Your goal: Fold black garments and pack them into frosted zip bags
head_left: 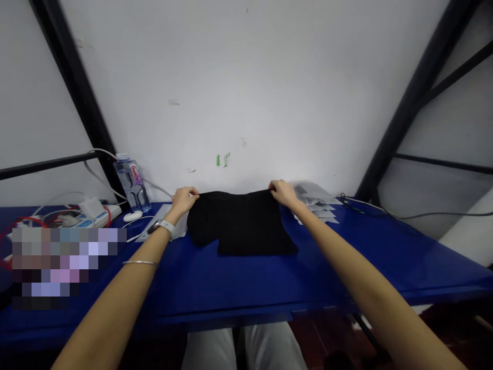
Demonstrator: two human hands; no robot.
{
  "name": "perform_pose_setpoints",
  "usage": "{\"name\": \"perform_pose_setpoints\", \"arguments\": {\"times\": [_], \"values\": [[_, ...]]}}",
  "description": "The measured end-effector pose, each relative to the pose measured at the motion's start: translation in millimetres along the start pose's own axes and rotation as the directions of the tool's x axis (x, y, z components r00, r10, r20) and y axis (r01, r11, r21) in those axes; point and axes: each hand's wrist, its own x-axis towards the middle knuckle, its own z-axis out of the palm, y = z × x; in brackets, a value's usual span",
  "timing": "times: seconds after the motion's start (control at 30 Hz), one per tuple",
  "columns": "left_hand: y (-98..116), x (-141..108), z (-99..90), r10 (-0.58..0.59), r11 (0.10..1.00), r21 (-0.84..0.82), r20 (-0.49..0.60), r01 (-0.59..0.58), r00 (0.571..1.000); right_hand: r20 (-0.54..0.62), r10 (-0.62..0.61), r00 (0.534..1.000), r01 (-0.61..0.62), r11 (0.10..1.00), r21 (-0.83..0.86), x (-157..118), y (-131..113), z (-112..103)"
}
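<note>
Water bottle (133, 184), power strip (90, 218), black metal frame (410, 103)

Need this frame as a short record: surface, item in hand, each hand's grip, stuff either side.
surface: blue table
item: black cloth, spread out
left hand: pinches upper edge, left end
right hand: pinches upper edge, right end
left side: bottle, cables
right side: clear plastic bags
unreadable: pixelated patch, lower left

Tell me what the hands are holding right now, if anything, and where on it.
A black cloth: the left hand pinches the left end of its far edge, and the right hand pinches the right end.
</note>
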Motion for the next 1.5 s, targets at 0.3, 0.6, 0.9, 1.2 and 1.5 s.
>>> {"name": "perform_pose_setpoints", "arguments": {"times": [0.3, 0.6, 0.9, 1.2, 1.5], "values": [[-35.2, -49.3, -69.6, 0.508, 0.844, -0.385, 0.351, -0.373, 0.787, 0.243, -0.404, 0.882, 0.195, 0.782, 0.592, -81.4, 40.1, -76.1], [-29.8, -58.8, -16.9, 0.225, 0.971, -0.012, 0.375, -0.238, 0.899, 0.215, -0.576, 0.789, 0.377, 0.729, 0.571, -91.6, -52.2, -12.9], [-17.9, -51.4, -9.3, 0.141, 0.985, 0.049, 0.314, -0.165, 0.939, 0.346, -0.556, 0.756, 0.397, 0.809, 0.432, -104.7, -91.8, 48.3], [60.3, -36.3, -21.3, 0.077, 0.995, -0.054, -0.032, -0.079, 0.997, 0.11, -0.321, 0.941, 0.085, 0.536, 0.84, -83.9, -131.6, 62.4], [89.4, -50.7, 6.2, 0.274, 0.884, -0.439, 0.21, -0.16, 0.938, 0.025, 0.26, 0.965, -0.097, 0.269, 0.958, -73.0, -95.1, 49.9]]}}
